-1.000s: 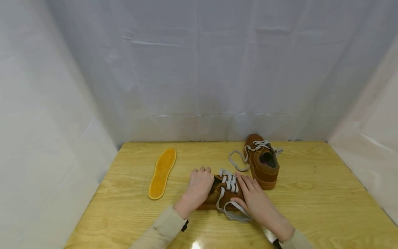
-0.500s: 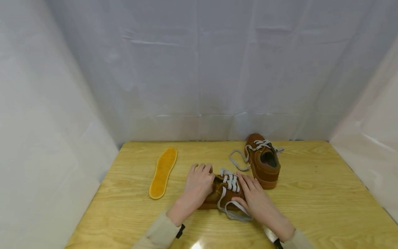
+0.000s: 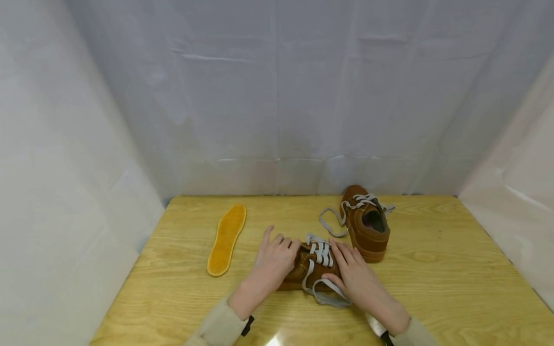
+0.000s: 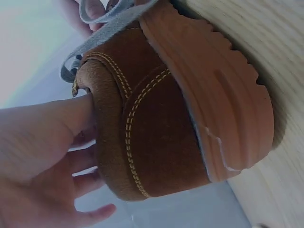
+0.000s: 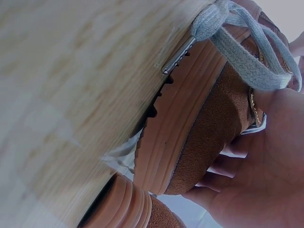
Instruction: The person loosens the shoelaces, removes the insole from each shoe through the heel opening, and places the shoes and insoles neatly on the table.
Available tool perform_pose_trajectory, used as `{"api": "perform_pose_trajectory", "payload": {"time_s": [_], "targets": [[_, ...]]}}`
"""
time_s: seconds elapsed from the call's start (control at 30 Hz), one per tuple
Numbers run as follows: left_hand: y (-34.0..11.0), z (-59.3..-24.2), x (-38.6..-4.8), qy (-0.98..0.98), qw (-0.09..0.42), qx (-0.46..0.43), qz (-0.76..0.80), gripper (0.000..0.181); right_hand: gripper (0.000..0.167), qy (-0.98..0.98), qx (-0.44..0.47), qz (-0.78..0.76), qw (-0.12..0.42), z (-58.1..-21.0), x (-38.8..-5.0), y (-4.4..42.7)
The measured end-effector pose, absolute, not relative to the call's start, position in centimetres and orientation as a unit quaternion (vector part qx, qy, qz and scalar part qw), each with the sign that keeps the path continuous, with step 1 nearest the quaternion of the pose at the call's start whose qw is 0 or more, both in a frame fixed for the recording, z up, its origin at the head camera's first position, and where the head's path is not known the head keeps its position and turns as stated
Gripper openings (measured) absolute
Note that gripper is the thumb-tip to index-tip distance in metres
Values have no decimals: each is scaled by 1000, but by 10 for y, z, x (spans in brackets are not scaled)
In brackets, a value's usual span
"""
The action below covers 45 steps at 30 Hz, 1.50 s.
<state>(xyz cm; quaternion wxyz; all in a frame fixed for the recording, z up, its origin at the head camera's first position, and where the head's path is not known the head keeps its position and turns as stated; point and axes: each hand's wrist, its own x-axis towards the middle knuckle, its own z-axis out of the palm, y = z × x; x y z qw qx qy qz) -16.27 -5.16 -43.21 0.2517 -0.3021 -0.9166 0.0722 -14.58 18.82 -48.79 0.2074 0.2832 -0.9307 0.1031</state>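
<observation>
A brown lace-up shoe (image 3: 297,277) with grey laces (image 3: 322,252) lies sideways on the wooden table, toe to the right. My right hand (image 3: 357,278) holds its toe end, thumb on the near side and fingers over the top and far side. At the heel end, my left hand (image 3: 272,259) reaches into the shoe's opening. In the left wrist view, the thumb goes in past the padded collar (image 4: 111,142) and the little finger (image 4: 97,214) sticks out. The fingertips inside the shoe are hidden.
A matching brown shoe (image 3: 369,240) stands behind my right hand, its loose lace (image 3: 331,226) trailing left. To the left lies an orange insole (image 3: 226,240). White sheeting (image 3: 277,120) rises behind the wooden table (image 3: 450,269) and at both sides.
My left hand has shifted slightly back to the left, its little finger now raised and the other fingers dipping into the shoe's opening. The right hand keeps its place on the toe.
</observation>
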Motion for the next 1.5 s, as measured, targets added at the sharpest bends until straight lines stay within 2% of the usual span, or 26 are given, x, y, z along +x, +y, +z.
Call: {"api": "perform_pose_trajectory", "payload": {"time_s": [0.13,0.2,0.33,0.43,0.53,0.7,0.8,0.87,1.07,1.17,1.37,1.5], "targets": [[-53,-431,-161,-937,207,-274,68,35,82,-932,283,102,202,-487,-146,187],[-53,-430,-161,-944,187,-263,65,29,82,-932,283,102,201,-487,-146,187],[-54,-427,-162,-949,172,-256,63,29,82,-934,281,101,196,-487,-145,186],[-54,-425,-162,-946,180,-264,61,33,82,-935,280,101,195,-488,-145,186],[-54,-426,-163,-940,195,-276,49,31,82,-934,278,104,199,-488,-146,186],[-54,-425,-168,-925,242,-293,18,15,81,-933,278,105,205,-489,-146,186],[-55,-421,-172,-918,260,-299,-2,17,81,-934,276,103,200,-489,-146,186],[-58,-419,-175,-921,245,-302,-21,22,82,-937,271,103,194,-489,-146,186],[-77,-409,-178,-941,143,-294,-83,38,84,-940,266,103,188,-488,-145,185],[-87,-405,-180,-938,116,-311,-104,36,83,-938,268,104,196,-488,-144,185],[-90,-402,-182,-930,126,-323,-123,18,83,-939,265,107,193,-487,-144,185],[-83,-400,-178,-929,159,-311,-125,19,84,-941,261,107,185,-486,-145,185]]}}
